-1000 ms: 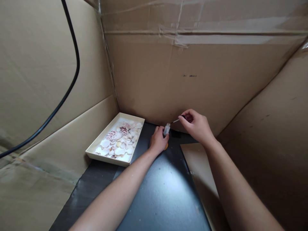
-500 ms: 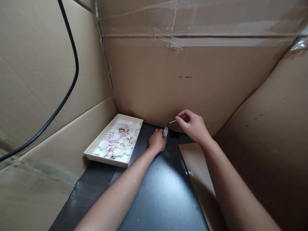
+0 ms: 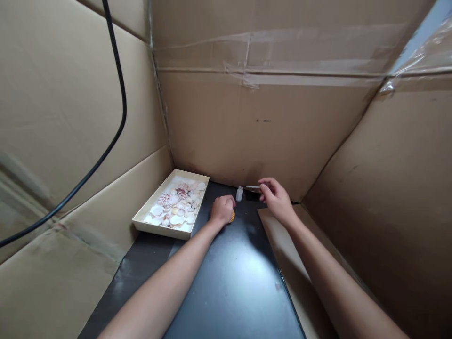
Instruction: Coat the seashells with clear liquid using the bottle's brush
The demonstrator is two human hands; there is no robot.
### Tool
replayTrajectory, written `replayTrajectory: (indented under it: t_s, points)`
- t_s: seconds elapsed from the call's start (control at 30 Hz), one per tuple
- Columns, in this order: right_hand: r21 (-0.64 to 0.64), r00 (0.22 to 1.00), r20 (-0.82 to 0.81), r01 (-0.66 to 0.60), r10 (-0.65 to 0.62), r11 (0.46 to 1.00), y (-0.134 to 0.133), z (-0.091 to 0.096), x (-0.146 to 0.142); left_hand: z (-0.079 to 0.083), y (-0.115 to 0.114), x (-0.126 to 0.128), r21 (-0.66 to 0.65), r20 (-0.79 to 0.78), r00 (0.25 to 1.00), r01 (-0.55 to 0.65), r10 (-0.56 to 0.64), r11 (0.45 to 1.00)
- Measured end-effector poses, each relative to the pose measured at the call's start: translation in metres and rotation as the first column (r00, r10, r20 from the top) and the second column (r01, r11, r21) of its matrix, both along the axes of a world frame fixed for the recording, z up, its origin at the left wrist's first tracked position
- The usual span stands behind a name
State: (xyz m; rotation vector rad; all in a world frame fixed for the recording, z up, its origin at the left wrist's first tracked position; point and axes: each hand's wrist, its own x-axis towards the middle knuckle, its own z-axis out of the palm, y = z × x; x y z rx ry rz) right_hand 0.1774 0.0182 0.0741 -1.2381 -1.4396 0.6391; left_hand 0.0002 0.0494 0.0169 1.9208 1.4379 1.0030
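Observation:
My left hand [image 3: 222, 209] rests curled on the black table surface [image 3: 233, 278], fingers closed over a small orange shell [image 3: 232, 216] that peeks out at its right side. A small clear bottle [image 3: 239, 193] stands open just beyond it, a little apart from the fingers. My right hand [image 3: 274, 197] pinches a thin brush applicator [image 3: 253, 187] with a dark cap, its tip pointing left towards the bottle's mouth.
A cream tray [image 3: 163, 230] filled with several pale and pink scallop shells lies at the left of the black surface. Cardboard walls [image 3: 247, 122] enclose the space on three sides. A black cable [image 3: 106, 150] hangs across the left wall. A cardboard sheet [image 3: 282, 249] lies at the right.
My left hand let go of the bottle and slid down-left onto the orange shell. My right hand lowered the brush level with the bottle top. The head camera tilted and pulled back.

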Motion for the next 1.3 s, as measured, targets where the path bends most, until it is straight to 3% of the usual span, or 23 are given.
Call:
replayTrajectory:
  t_s: [0.13,0.23,0.33,0.43,0.5,0.63,0.8,0.93,1.1,1.23,1.3]
  points:
    - [-0.048,0.990,-0.143,0.003,-0.010,0.999,-0.020,-0.028,-0.008,0.004,-0.010,-0.002,-0.044,0.240,0.971,0.030,-0.018,0.999]
    - [-0.058,0.975,-0.217,0.028,-0.040,0.998,-0.034,-0.044,-0.014,0.003,-0.019,-0.003,-0.159,0.468,0.884,0.076,0.008,0.984]
    - [-0.029,0.978,-0.203,0.039,-0.044,0.999,-0.044,-0.053,-0.018,0.001,-0.026,-0.005,-0.301,0.620,0.784,0.200,0.032,0.932]
    - [-0.012,0.990,-0.136,0.024,-0.025,1.000,-0.051,-0.055,-0.019,-0.001,-0.032,-0.010,-0.316,0.705,0.710,0.315,-0.001,0.895]
    - [0.004,0.998,-0.068,0.003,-0.003,1.000,-0.053,-0.056,-0.018,-0.001,-0.035,-0.012,-0.300,0.707,0.706,0.364,-0.051,0.882]
    - [0.035,0.999,0.049,-0.009,0.007,0.999,-0.053,-0.058,-0.017,-0.006,-0.039,-0.011,-0.268,0.623,0.771,0.366,-0.129,0.891]
    - [0.031,0.996,0.089,-0.024,0.021,0.999,-0.050,-0.065,-0.016,-0.013,-0.039,-0.007,-0.212,0.603,0.785,0.326,-0.139,0.922]
    - [0.053,0.990,0.136,0.040,-0.047,0.998,-0.050,-0.065,-0.018,-0.013,-0.037,-0.008,-0.215,0.600,0.786,0.335,-0.146,0.918]
    - [0.072,0.978,0.206,-0.030,0.015,0.997,-0.051,-0.063,-0.020,-0.012,-0.035,-0.011,-0.229,0.607,0.781,0.351,-0.148,0.908]
    - [0.099,0.969,0.233,0.065,-0.087,0.993,-0.050,-0.064,-0.019,-0.013,-0.034,-0.010,-0.220,0.574,0.802,0.347,-0.167,0.912]
    - [0.111,0.974,0.215,0.048,-0.071,0.993,-0.050,-0.063,-0.018,-0.013,-0.034,-0.009,-0.198,0.550,0.815,0.339,-0.182,0.920]
